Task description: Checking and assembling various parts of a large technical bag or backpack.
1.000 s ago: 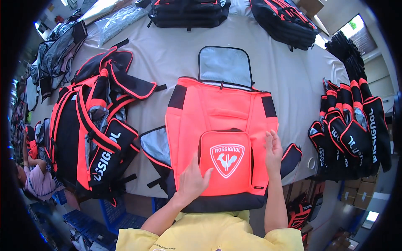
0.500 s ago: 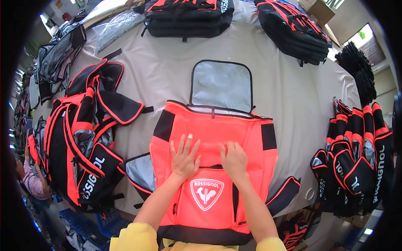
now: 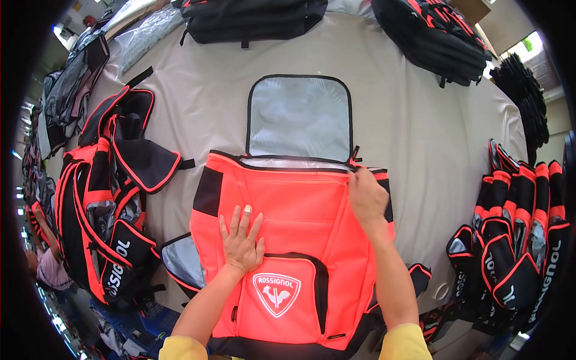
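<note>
The coral bag lies under the splayed left hand, right hand pinching its top edge.

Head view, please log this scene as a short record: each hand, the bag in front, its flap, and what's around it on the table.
Left hand: spread flat on the bag's front, above the pocket
Right hand: curled at the bag's upper edge, near the flap's right corner; anything pinched is hidden
Coral bag: lying front up, white shield emblem on its pocket
Flap: laid open beyond the upper edge, silver-grey side showing
Table: beige covering
To the left: black-and-coral bag
Far side: two black bags
</note>
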Available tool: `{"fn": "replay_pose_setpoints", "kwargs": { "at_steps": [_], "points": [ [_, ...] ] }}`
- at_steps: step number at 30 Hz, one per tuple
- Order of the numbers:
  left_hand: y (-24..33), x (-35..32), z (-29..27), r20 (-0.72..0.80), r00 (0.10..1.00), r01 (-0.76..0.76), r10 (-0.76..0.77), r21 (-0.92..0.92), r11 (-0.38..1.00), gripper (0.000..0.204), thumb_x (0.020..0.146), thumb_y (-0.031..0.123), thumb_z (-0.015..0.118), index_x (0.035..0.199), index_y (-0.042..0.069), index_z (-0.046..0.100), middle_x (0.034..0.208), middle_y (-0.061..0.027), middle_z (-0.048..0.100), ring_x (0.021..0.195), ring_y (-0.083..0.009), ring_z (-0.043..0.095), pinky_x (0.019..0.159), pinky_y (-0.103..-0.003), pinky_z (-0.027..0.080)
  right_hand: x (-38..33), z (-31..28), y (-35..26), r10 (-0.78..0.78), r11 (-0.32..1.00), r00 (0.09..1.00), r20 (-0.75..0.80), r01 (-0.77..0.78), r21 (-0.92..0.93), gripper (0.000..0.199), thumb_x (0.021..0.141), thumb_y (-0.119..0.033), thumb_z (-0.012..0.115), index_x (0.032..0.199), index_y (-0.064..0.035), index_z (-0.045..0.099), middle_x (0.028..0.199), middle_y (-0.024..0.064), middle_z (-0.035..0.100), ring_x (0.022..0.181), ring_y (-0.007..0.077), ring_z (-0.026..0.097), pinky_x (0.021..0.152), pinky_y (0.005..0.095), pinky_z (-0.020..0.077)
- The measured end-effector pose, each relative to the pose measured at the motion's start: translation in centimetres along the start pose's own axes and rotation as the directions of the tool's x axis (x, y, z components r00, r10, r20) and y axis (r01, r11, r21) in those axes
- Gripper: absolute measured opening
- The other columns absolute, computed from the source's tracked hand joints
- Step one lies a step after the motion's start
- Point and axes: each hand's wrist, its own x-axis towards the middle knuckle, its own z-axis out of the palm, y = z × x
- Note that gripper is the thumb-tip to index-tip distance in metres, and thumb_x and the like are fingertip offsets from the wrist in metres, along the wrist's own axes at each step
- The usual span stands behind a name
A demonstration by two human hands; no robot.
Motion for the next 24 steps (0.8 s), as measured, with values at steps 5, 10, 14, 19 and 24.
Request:
{"fn": "replay_pose_setpoints", "kwargs": {
  "at_steps": [5, 10, 14, 19, 24],
  "points": [
    [0.0, 0.1, 0.3, -0.001, 1.000, 0.012, -0.012, -0.012, 1.000, 0.069, 0.090, 0.033, 0.064, 0.155, 0.015, 0.054, 0.170, -0.0179, 0.036, 0.162, -0.0410, 0.023, 0.126, -0.073, 0.010, -0.8, -2.9, 3.2, 0.016, 0.994, 0.993, -0.116, -0.003, 0.110, 0.011, 0.101, -0.018, 0.070, 0.105, -0.0074, 0.068, 0.098, 0.0109, 0.069, 0.088, 0.0346, 0.071, 0.073, 0.0444, 0.0580],
    [-0.1, 0.1, 0.5, -0.004, 1.000, 0.005, -0.006, -0.027, 1.000, 0.069, 0.089, 0.033, 0.064, 0.155, 0.015, 0.054, 0.169, -0.0184, 0.037, 0.161, -0.0413, 0.024, 0.126, -0.073, 0.011, 1.9, 0.4, -3.2, -0.271, 0.864, 0.962, -0.033, 0.258, 0.432, 0.015, 0.096, -0.010, 0.075, 0.110, -0.0066, 0.074, 0.099, 0.0101, 0.068, 0.092, 0.0303, 0.068, 0.076, 0.0436, 0.0554],
    [0.1, 0.3, 0.6, -0.012, 1.000, -0.003, 0.003, -0.026, 1.000, 0.068, 0.089, 0.033, 0.064, 0.154, 0.015, 0.056, 0.168, -0.0189, 0.038, 0.161, -0.0412, 0.026, 0.126, -0.072, 0.012, 2.3, 3.0, -3.4, -0.259, 0.899, 0.965, 0.044, 0.224, 0.377, 0.013, 0.095, -0.011, 0.076, 0.107, -0.0066, 0.075, 0.098, 0.0091, 0.068, 0.091, 0.0295, 0.068, 0.076, 0.0414, 0.0550],
    [0.1, 0.4, 0.6, -0.023, 1.000, 0.001, -0.002, -0.059, 0.998, 0.066, 0.089, 0.033, 0.064, 0.152, 0.014, 0.058, 0.168, -0.0192, 0.039, 0.161, -0.0411, 0.027, 0.126, -0.072, 0.012, 2.5, 5.1, -2.1, -0.160, 0.947, 0.985, 0.061, 0.135, 0.291, 0.010, 0.098, -0.013, 0.071, 0.104, -0.0058, 0.070, 0.099, 0.0100, 0.068, 0.094, 0.0331, 0.067, 0.077, 0.0458, 0.0556],
    [-0.6, -0.2, -0.2, -0.028, 0.999, 0.031, -0.033, -0.048, 0.998, 0.067, 0.088, 0.033, 0.065, 0.152, 0.015, 0.058, 0.168, -0.0186, 0.040, 0.160, -0.0411, 0.028, 0.126, -0.072, 0.012, 7.1, 1.0, 4.0, 0.556, 0.258, 0.786, 0.271, -0.473, 0.842, 0.029, 0.115, -0.033, 0.053, 0.109, -0.0079, 0.065, 0.084, 0.0037, 0.060, 0.068, 0.0144, 0.053, 0.057, 0.0325, 0.0435]
  ]
}}
